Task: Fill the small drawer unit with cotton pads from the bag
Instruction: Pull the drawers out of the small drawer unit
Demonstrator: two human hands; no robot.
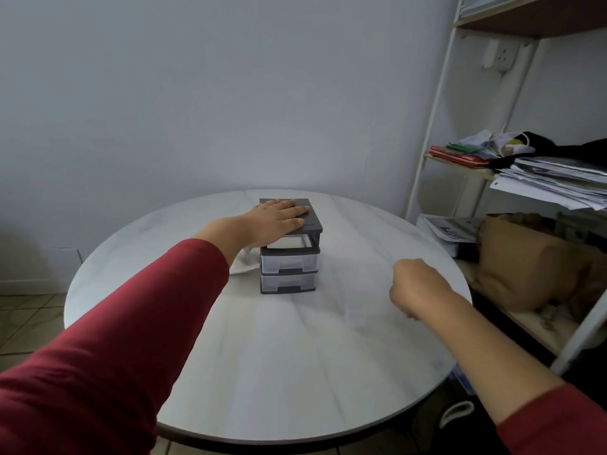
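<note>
A small grey drawer unit with three clear drawers stands near the middle of the round white table. The top drawer looks slightly pulled out; the two lower drawers are pushed in. My left hand lies flat on the unit's grey top, fingers straight. A crumpled clear bag lies on the table just left of the unit, mostly hidden behind my left forearm. My right hand hovers over the table to the right of the unit, fingers curled under, with nothing seen in it.
A white metal shelf rack stands at the right, close to the table edge, loaded with papers, clothing and a brown paper bag. A plain wall runs behind the table. Tiled floor shows at the left.
</note>
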